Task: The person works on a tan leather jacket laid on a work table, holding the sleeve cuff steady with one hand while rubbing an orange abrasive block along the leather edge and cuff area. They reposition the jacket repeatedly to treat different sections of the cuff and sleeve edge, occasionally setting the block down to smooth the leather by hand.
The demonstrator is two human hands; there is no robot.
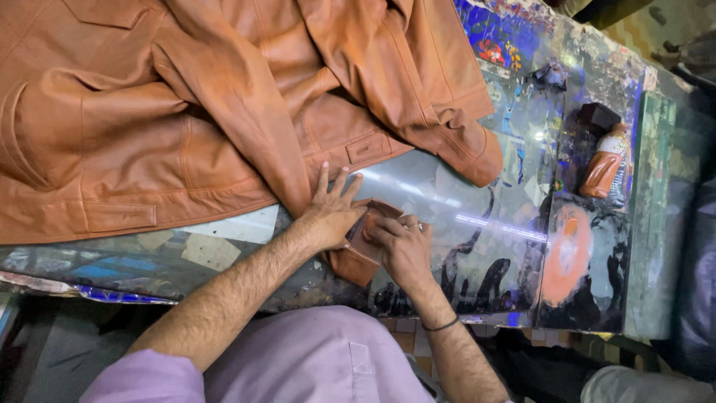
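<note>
Pressing small leather piece (363, 242) under right fingers (382, 230), left fingers (335, 186) beside it

Light was moderate and warm, brightest on the tan leather jacket (186, 97), which showed soft creases with shallow shadows. The glass-topped table (477, 201) threw back glare: a pale streak ran across its middle and small white hotspots sat near the far right, probably from an overhead tube lamp. Lower frame fell dim, floor corners nearly black. The hands cast only a faint shadow on the table. Centre was fairly sharp; right edge and top-right corner looked soft and slightly smeared, with mild wide-angle stretch at the borders.
</note>
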